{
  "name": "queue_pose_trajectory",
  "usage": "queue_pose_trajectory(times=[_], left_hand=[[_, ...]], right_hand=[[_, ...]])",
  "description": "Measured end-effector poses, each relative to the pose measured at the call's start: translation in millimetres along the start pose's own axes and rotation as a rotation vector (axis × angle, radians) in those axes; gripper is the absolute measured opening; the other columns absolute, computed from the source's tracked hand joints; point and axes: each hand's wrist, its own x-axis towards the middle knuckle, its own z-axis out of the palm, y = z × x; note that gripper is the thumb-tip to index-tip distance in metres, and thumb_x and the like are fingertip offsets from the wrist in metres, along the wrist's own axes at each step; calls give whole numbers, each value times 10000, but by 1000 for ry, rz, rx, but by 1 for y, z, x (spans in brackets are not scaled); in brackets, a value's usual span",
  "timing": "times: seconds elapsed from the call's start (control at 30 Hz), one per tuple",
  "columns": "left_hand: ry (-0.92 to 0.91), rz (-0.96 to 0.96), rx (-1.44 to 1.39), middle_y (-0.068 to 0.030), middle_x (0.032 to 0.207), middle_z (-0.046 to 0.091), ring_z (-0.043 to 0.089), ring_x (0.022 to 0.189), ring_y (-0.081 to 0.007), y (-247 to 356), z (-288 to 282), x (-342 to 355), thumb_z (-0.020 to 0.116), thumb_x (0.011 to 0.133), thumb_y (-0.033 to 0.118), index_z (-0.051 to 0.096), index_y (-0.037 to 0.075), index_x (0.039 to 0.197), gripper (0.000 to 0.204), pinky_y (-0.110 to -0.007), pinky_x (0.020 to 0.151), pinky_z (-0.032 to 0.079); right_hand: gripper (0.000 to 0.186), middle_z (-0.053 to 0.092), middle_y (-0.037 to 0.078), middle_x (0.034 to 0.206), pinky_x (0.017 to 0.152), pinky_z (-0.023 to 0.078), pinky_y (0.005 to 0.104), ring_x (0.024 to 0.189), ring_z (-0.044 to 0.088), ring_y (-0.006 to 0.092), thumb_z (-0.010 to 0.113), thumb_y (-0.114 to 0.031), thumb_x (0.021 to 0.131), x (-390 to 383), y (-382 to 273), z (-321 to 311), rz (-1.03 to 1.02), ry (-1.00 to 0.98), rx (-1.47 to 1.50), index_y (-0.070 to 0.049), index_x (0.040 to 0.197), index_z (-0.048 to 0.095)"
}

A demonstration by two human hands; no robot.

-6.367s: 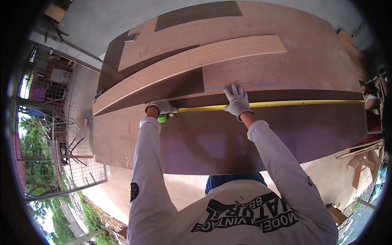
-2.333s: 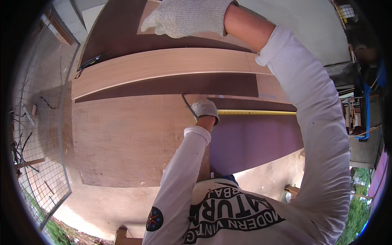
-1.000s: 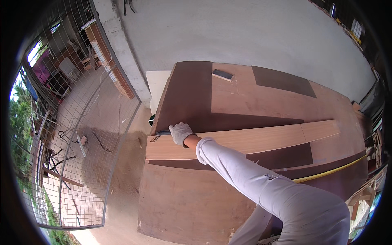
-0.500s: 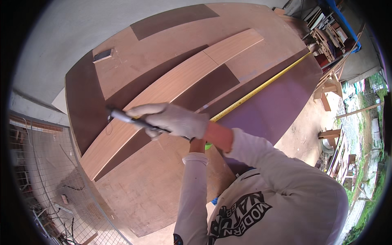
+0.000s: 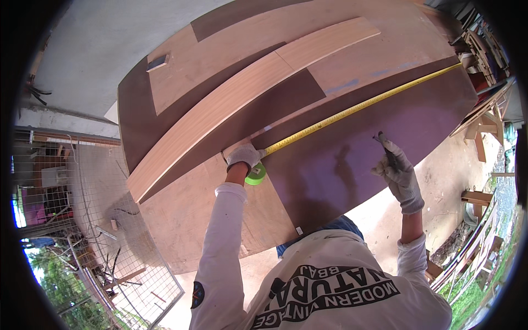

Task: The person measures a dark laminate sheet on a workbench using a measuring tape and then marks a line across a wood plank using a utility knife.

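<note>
My left hand [image 5: 243, 156], in a white work glove, presses down on the green case of a tape measure [image 5: 255, 175] on a big plywood sheet [image 5: 352, 159]. Its yellow blade [image 5: 357, 108] runs out across the dark sheet to the far right edge. My right hand [image 5: 399, 171], also gloved, is raised above the near right part of the sheet and grips a thin dark marking tool [image 5: 386, 152], its tip pointing up and away from me.
A long pale board [image 5: 231, 99] lies diagonally over the stacked sheets. A small dark block [image 5: 157, 62] rests at the far left corner. Wire fencing [image 5: 82, 220] stands on the left, and wooden offcuts and trestles [image 5: 478, 137] crowd the right.
My right hand, which reached to the far left end of the pale board, has swung back to the right with the marking tool. The left hand stays on the tape case.
</note>
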Motion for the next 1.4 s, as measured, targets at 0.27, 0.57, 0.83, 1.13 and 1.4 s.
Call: queue_pose_trajectory(times=[0.27,0.57,0.83,1.13,1.4], left_hand=[[-73,-100,65,-225,1296,714,683,1229,-365,21,-5,1,856,839,460,571,50,1461,798,-444,1047,543],[-68,-82,37,-218,1189,753,714,1171,-354,60,-19,-11,849,835,437,606,49,1415,740,-435,1015,557],[-3,-135,-18,-169,1411,656,646,1274,-370,25,-13,-7,910,783,415,578,174,1481,809,-441,1080,544],[78,-142,-89,-172,1348,682,669,1230,-359,28,-24,-21,927,767,348,661,240,1405,700,-455,1050,550],[80,-233,-58,-90,1335,707,697,1201,-305,21,-18,-14,947,735,395,690,297,1356,679,-421,1024,587]], right_hand=[[330,707,91,1204,724,507,237,770,531,59,574,-120,1110,-70,-27,-109,322,74,-359,2,1413,616],[371,771,126,1173,844,529,225,955,661,102,569,-168,1113,-115,18,-124,678,-313,-266,39,1417,617],[339,754,120,1168,1040,516,326,1128,694,210,608,-258,1100,-88,42,-76,600,-100,-478,38,1263,635],[259,602,56,935,683,566,338,753,608,143,535,-184,1112,-24,38,-43,563,362,-71,-39,1322,577],[392,542,-19,829,548,495,243,640,538,50,547,-195,1092,100,12,11,619,-36,-764,-70,1462,587]])
